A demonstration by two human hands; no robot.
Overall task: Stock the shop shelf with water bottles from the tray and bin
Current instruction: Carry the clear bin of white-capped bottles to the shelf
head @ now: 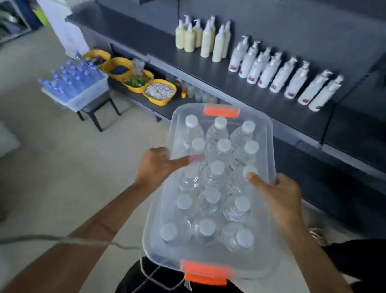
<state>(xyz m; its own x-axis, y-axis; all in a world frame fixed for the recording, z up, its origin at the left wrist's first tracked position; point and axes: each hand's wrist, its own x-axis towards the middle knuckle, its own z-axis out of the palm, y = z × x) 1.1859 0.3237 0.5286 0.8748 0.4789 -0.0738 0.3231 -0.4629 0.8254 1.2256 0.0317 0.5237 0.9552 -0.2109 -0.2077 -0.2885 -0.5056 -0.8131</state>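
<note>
1. Head view. Nearest the camera, a clear bin (168,254) is held at waist height, its near orange latch (206,273) against the person's dark clothing.
2. Inside the bin stand upright water bottles (216,171) with white caps, in rows of three.
3. The left hand (156,166) grips the bin's left rim, thumb lying over the edge and pointing in at the bottles. Its other fingers are hidden outside the wall.
4. The right hand (276,195) grips the bin's right rim, thumb over the edge and fingers curled around it.
5. A grey cable (62,240) trails away to the left of the bin.
6. Beyond the bin's far orange latch (220,111) runs a dark shelf (150,39) carrying cream pump bottles (206,40) and white pump bottles (284,75).
7. Left of the bin's far end, yellow baskets (159,91) sit on a lower shelf.
8. Further left, a tray (86,95) of blue-capped bottles (72,77) rests on a dark stool (97,112).
</note>
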